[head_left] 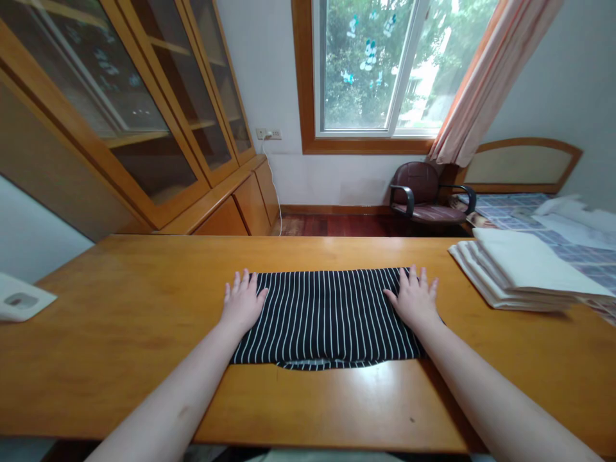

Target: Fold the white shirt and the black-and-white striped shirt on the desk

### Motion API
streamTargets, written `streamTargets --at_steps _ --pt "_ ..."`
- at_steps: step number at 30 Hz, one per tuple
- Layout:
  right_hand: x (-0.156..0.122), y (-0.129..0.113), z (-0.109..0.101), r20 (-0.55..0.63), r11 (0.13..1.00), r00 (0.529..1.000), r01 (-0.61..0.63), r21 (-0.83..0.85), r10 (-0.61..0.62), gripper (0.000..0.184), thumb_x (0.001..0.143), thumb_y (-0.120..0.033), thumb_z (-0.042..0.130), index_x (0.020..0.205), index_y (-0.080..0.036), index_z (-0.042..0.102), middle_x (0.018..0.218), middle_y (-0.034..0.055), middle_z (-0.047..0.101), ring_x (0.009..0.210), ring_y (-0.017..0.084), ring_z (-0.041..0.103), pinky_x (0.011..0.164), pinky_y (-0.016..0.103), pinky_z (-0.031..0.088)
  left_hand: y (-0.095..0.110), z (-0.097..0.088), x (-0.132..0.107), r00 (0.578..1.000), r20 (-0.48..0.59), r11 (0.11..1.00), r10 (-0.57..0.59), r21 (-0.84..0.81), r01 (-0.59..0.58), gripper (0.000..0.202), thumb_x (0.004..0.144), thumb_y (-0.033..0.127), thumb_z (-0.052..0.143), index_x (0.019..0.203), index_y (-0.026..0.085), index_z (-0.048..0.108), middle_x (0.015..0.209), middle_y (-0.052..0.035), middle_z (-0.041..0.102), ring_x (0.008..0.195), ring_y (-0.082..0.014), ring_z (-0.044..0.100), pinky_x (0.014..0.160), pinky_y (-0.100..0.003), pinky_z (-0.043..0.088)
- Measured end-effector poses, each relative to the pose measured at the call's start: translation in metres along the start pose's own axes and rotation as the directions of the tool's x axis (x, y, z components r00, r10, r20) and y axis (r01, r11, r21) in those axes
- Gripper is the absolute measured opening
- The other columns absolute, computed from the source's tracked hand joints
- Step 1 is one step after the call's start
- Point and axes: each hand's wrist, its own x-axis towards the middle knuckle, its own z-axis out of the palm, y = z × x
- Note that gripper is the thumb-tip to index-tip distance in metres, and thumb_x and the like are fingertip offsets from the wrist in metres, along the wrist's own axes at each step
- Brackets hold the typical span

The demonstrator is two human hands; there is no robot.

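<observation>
A folded black cloth with thin white stripes [327,317] lies flat in the middle of a wooden table [120,333]. My left hand [243,300] rests palm down on the cloth's left edge, fingers stretched out and apart. My right hand [414,298] lies flat on the cloth's right edge in the same way, fingers spread. Neither hand holds anything. Both forearms reach in from the near edge of the table.
A stack of folded white cloths [520,269] sits at the table's right end. A white object [22,298] lies at the left edge. Beyond the table stand a wooden glass-door cabinet [144,115], a dark armchair [426,192], a bed [553,218] and a window [380,64].
</observation>
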Motion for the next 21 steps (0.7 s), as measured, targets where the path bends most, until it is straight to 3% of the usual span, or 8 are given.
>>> streamTargets --at_steps 3,5,8,10,14,21 --pt "-0.012 -0.040 -0.021 -0.024 0.973 0.977 0.215 0.087 -0.214 0.062 0.088 -0.049 0.037 0.137 -0.011 0.039 0.147 0.0161 0.028 0.138 0.030 0.017 0.109 0.052 0.008 0.036 -0.015 -0.010 0.985 -0.024 0.979 0.169 -0.115 -0.171 0.052 0.093 0.037 0.023 0.138 0.015 0.041 0.146 -0.0089 0.033 0.138 -0.0296 0.017 0.111 -0.051 0.015" --pt "-0.027 -0.072 -0.031 0.033 0.944 0.959 0.269 0.192 -0.280 0.064 0.087 -0.050 0.038 0.138 -0.010 0.038 0.147 0.0164 0.029 0.135 0.029 0.025 0.109 0.048 0.015 0.066 -0.017 -0.023 0.961 0.013 0.934 0.277 -0.239 -0.265 0.053 0.095 0.039 0.020 0.140 0.017 0.036 0.148 -0.0072 0.029 0.138 -0.0260 0.017 0.111 -0.049 0.017" --pt "-0.057 -0.109 -0.032 0.133 0.862 0.888 0.378 0.338 -0.441 0.070 0.086 -0.054 0.038 0.142 -0.012 0.032 0.150 0.0138 0.022 0.137 0.027 0.023 0.109 0.046 0.019 0.101 -0.008 -0.048 0.883 0.073 0.846 0.465 -0.330 -0.418 0.054 0.094 0.042 0.022 0.144 0.021 0.027 0.151 -0.0044 0.021 0.139 -0.0237 0.013 0.111 -0.047 0.018" --pt "-0.074 -0.119 -0.029 0.186 0.839 0.855 0.394 0.374 -0.485 0.067 0.089 -0.053 0.033 0.143 -0.012 0.031 0.149 0.0132 0.024 0.137 0.027 0.022 0.110 0.049 0.014 0.110 0.000 -0.064 0.846 0.107 0.823 0.523 -0.322 -0.468 0.052 0.094 0.039 0.023 0.143 0.022 0.028 0.150 -0.0042 0.024 0.139 -0.0226 0.017 0.112 -0.047 0.017" --pt "-0.086 -0.109 -0.026 0.234 0.819 0.815 0.422 0.389 -0.531 0.075 0.086 -0.062 0.029 0.144 -0.014 0.027 0.149 0.0128 0.021 0.138 0.029 0.016 0.109 0.057 0.004 0.100 0.004 -0.079 0.838 0.133 0.832 0.529 -0.277 -0.481 0.056 0.092 0.047 0.028 0.144 0.027 0.025 0.151 -0.0035 0.022 0.138 -0.0255 0.018 0.111 -0.052 0.014" --pt "-0.075 -0.078 -0.028 0.304 0.847 0.805 0.405 0.344 -0.509 0.083 0.081 -0.069 0.032 0.147 -0.021 0.017 0.152 0.0086 0.012 0.140 0.029 0.007 0.108 0.059 0.000 0.059 0.001 -0.079 0.903 0.165 0.908 0.396 -0.219 -0.358 0.062 0.088 0.059 0.030 0.144 0.034 0.020 0.152 -0.0010 0.017 0.139 -0.0290 0.012 0.110 -0.056 0.011"
